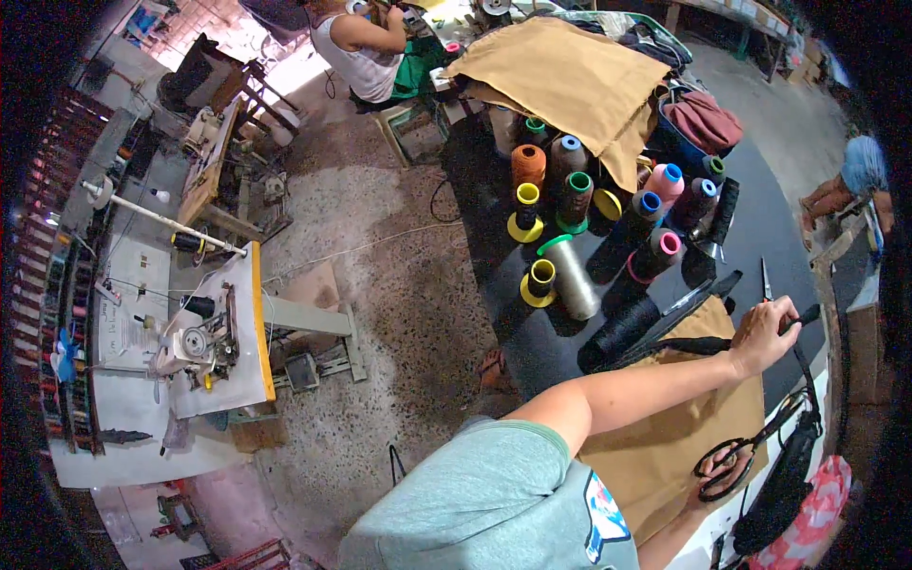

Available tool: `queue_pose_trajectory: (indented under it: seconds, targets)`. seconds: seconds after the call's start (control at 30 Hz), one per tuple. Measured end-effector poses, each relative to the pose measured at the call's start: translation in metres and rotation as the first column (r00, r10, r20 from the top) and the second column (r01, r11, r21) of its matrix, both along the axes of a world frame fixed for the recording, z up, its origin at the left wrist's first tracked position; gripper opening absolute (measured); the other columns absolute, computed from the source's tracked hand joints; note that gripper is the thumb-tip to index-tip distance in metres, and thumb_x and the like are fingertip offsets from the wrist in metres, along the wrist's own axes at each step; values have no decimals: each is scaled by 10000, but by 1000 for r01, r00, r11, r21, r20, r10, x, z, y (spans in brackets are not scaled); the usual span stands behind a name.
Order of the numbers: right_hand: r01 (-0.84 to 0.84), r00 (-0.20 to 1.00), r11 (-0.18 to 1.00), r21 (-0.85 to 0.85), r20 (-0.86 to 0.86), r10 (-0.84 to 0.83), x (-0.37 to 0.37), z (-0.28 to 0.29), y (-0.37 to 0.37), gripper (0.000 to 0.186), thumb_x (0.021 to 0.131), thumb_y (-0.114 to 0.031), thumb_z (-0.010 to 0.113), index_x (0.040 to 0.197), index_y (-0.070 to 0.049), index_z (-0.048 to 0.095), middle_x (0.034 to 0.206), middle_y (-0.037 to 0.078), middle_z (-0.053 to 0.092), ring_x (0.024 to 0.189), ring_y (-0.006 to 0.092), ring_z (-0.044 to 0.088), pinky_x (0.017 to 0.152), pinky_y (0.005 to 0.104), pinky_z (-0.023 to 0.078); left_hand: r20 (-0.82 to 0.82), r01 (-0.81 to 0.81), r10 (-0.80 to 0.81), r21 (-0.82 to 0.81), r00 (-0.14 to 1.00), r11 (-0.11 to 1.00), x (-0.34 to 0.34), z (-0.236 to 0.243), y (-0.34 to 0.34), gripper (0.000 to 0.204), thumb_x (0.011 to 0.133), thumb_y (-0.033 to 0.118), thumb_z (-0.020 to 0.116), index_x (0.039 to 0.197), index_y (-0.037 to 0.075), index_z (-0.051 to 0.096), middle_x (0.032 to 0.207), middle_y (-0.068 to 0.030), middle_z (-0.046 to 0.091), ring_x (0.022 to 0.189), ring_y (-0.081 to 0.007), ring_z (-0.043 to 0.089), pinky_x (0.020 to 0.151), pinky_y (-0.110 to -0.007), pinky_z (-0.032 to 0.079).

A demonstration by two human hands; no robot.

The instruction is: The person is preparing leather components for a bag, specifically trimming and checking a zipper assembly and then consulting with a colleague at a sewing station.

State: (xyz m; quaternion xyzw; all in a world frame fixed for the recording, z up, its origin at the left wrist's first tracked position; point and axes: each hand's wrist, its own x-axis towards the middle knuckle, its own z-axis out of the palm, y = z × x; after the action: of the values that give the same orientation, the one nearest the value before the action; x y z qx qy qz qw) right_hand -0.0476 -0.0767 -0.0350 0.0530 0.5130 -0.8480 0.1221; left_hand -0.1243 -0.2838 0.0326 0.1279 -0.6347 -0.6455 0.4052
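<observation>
My left hand (763, 339) reaches across the dark table, its fingers closed on a black strap (804, 366) near the strap's upper end. Black-handled scissors (760, 439) are in my right hand (728, 469), whose fingers pass through the handle loops. The scissors point toward the hanging part of the strap; whether the blades touch it I cannot tell. Tan fabric (665, 437) lies under my left forearm and beside my right hand. A slim pointed metal piece (766, 279) shows just above my left hand; its lower part is hidden.
Several thread cones (574, 275) stand or lie on the dark table (494, 304). A large tan cloth (570, 71) covers its far end. Black material (779, 494) and red-and-white cloth (807, 522) lie at right. A sewing machine (195, 342) stands left; another person (366, 47) sits at the back.
</observation>
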Motion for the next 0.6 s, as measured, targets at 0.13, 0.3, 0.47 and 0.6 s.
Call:
queue_pose_trajectory:
  seconds: [0.13, 0.3, 0.47, 0.6]
  targets:
    - [-144, 989, 988, 56, -32, 146, 6, 6, 1, 237, 878, -293, 508, 974, -77, 519, 672, 9, 512, 439, 67, 411, 355, 168, 315, 20, -17, 17, -20, 1000, 1000, 1, 2, 0, 135, 748, 124, 617, 778, 27, 529, 669, -116, 586, 631, -257, 592, 569, -345, 451]
    - [-2, 1000, 996, 94, -13, 4, 14, 18, -13, 219, 872, -295, 522, 942, -88, 521, 643, 2, 494, 424, 68, 397, 354, 169, 307, 18, -12, 12, -6, 1000, 1000, 3, 3, 0, 142, 748, 133, 616, 790, 26, 532, 674, -120, 589, 602, -252, 588, 555, -345, 449]
    - [-65, 997, 994, 82, -24, 68, 12, 12, -7, 215, 869, -292, 530, 942, -90, 522, 649, 4, 493, 427, 67, 398, 355, 172, 308, 20, -11, 12, -10, 1000, 1000, 2, 2, 0, 140, 747, 134, 614, 791, 28, 534, 678, -120, 590, 596, -253, 585, 548, -348, 444]
    - [20, 1000, 997, 76, -18, -19, 12, 10, -7, 233, 863, -299, 541, 969, -92, 521, 677, -2, 506, 451, 59, 406, 368, 172, 312, -7, -26, 26, -4, 1000, 1000, 0, 1, 2, 136, 746, 134, 610, 786, 30, 533, 675, -116, 588, 600, -252, 580, 549, -354, 439]
